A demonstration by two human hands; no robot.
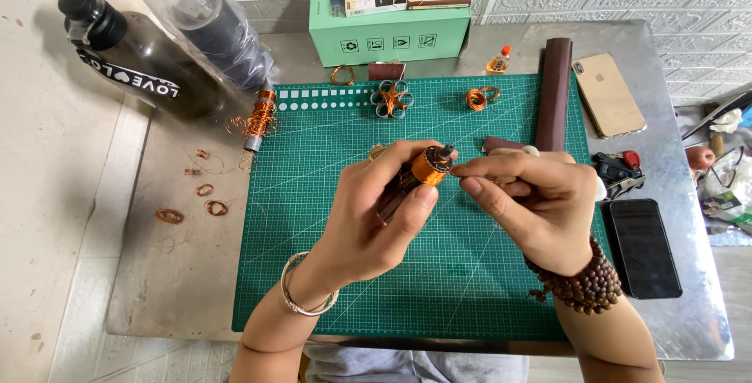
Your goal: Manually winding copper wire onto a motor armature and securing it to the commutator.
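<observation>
While your left hand (376,211) clamps the copper-wound armature (427,168) above the green cutting mat (313,273), your right hand (533,203) pinches at its shaft; a slipped pinch risks loosening the wire.

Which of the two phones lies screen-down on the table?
The gold phone at the far right, beside the dark brown roll; its back and camera face up, whereas the black phone shows its dark screen.

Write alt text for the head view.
Two bare hands, left hand and right hand, hold a copper-wound spool above a green cutting mat. Copper wire scraps, two phones and a green box surround it.
</observation>
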